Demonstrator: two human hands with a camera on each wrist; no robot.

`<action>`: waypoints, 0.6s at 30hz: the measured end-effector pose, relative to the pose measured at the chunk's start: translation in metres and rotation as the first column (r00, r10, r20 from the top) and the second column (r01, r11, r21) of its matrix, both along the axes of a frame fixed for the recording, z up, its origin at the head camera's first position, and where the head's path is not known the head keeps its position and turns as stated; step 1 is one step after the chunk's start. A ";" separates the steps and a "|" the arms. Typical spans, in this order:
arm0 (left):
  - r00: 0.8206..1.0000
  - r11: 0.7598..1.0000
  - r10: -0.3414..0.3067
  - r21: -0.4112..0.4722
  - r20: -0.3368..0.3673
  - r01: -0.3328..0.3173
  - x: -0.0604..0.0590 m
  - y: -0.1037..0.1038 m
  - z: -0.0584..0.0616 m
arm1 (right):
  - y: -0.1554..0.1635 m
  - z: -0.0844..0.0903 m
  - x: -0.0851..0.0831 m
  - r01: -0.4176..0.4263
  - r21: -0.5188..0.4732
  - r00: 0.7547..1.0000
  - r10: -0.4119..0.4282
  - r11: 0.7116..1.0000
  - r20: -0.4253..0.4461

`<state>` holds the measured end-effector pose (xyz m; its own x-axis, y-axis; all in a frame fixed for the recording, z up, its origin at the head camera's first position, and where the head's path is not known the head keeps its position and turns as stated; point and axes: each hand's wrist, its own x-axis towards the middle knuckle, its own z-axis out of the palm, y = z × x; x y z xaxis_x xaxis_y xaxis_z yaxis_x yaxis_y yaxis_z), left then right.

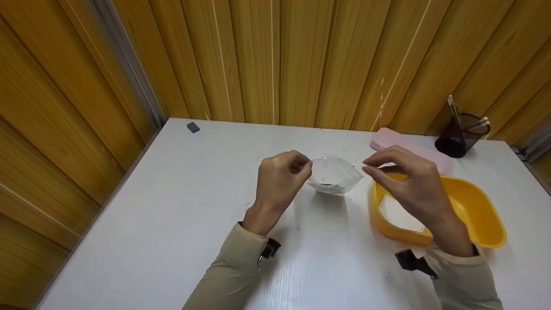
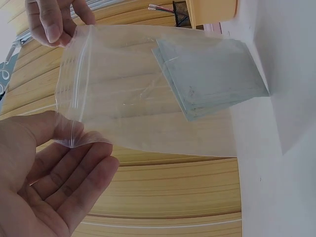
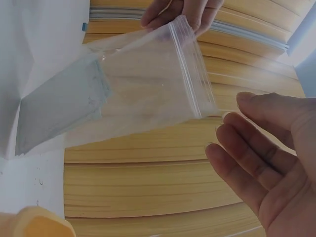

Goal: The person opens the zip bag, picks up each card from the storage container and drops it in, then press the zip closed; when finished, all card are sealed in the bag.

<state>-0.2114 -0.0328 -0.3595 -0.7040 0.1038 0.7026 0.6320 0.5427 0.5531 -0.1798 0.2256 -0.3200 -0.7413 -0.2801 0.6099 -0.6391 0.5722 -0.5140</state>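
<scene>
While two hands pinch one zip bag (image 1: 335,174) | one yellow tray (image 1: 478,211)

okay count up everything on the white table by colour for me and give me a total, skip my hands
Clear: 1, the zip bag
Yellow: 1, the tub
Pink: 1, the flat case
Dark: 1, the pen cup
Grey-blue: 1, the small block
Total: 5
</scene>
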 end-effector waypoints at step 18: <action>1.000 1.000 -0.001 -0.001 0.023 0.001 -0.001 -0.002 -0.002 | 0.079 -0.025 -0.037 0.100 0.227 0.964 -0.150 0.969 0.218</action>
<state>-0.2126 -0.0348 -0.3618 -0.7199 0.1053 0.6860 0.6196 0.5428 0.5669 -0.2171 0.3043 -0.3445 -0.8923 -0.2798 0.3542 -0.4331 0.7517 -0.4973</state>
